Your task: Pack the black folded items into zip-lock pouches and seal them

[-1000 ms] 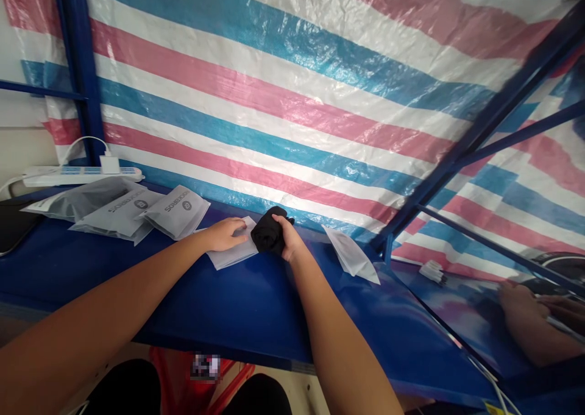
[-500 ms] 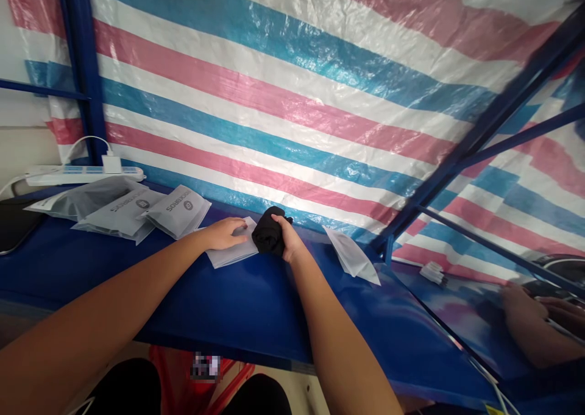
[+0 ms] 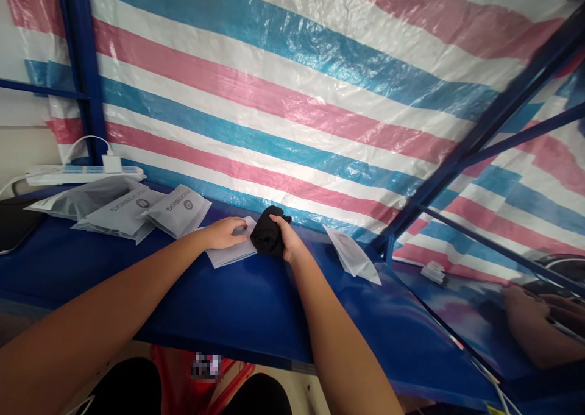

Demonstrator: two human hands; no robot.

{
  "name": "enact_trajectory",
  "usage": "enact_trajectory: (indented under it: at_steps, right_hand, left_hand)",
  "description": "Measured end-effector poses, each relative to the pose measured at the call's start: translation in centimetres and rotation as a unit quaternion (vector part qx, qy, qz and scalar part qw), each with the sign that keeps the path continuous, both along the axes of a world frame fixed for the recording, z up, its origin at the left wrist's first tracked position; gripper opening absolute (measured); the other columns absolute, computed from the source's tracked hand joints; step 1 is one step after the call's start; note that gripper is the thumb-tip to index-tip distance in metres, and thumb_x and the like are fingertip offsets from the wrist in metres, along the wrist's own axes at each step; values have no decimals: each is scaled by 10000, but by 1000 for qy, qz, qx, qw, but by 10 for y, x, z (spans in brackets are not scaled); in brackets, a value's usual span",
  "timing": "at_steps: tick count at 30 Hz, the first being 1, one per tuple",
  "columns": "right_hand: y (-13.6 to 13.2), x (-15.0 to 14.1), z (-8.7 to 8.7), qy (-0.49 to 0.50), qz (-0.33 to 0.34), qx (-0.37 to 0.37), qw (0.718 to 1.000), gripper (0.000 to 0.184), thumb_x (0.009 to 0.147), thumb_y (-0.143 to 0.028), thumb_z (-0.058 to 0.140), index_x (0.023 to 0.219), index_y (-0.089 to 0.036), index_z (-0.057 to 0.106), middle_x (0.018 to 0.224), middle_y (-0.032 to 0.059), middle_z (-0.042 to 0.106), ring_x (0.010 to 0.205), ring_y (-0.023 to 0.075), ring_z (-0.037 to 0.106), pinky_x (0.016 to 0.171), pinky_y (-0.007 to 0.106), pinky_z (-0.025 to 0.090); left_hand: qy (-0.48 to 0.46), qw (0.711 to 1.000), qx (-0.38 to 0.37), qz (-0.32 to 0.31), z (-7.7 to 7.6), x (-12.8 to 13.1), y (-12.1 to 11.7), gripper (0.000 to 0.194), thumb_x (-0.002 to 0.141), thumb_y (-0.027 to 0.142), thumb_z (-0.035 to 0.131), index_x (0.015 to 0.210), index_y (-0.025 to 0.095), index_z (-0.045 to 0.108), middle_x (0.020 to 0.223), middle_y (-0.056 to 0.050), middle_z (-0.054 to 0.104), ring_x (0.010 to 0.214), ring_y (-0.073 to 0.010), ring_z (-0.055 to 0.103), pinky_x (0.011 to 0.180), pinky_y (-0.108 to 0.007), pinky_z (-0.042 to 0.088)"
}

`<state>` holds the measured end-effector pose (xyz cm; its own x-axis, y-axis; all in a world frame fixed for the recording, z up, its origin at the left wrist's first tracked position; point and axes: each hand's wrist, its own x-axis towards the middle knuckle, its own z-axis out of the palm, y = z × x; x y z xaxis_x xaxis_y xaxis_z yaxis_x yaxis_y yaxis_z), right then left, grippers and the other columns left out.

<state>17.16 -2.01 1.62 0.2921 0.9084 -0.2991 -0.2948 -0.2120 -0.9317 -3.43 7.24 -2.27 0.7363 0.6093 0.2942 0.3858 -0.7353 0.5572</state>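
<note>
On blue table (image 3: pixel 137 281), right hand (image 3: pixel 286 241) gripping black cloth (image 3: pixel 266 235)

Bright, even daylight; glare shines on the striped plastic sheet (image 3: pixel 292 86) toward 12 o'clock. Edges bend from wide lens; corner at 4 o'clock is blurred.

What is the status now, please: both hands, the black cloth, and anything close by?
Left hand flat on grey pouch. Right hand gripping black cloth bundle at pouch edge. Loose pouch lies right, apart.

A pink, blue and white striped tarp (image 3: pixel 297 92) backs the blue tabletop (image 3: pixel 237 299); blue metal posts (image 3: pixel 75 67) frame it, a white wall (image 3: pixel 22 147) at left.
</note>
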Motion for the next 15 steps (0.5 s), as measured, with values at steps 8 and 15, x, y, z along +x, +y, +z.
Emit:
enact_trajectory:
  at_steps: [8,15]
  right_hand:
    - [3,2,-4,-3,-7,3,1000,413,831,-464,735,1091,-146,689,944,115,767,782,240,741,658,343,635]
    - [6,9,-4,-4,-133,48,990,453,820,-460,742,1155,-176,632,929,83,751,772,232,730,681,372,640]
  left_hand:
    - [6,1000,-13,2,5,-1,-2,545,879,599,587,1295,254,652,1431,-84,617,1320,-302,566,1109,-410,450]
    - [6,1000,-19,14,5,-2,-6,561,852,622,611,1285,268,658,1478,-74,581,1355,-307,540,1136,-413,421]
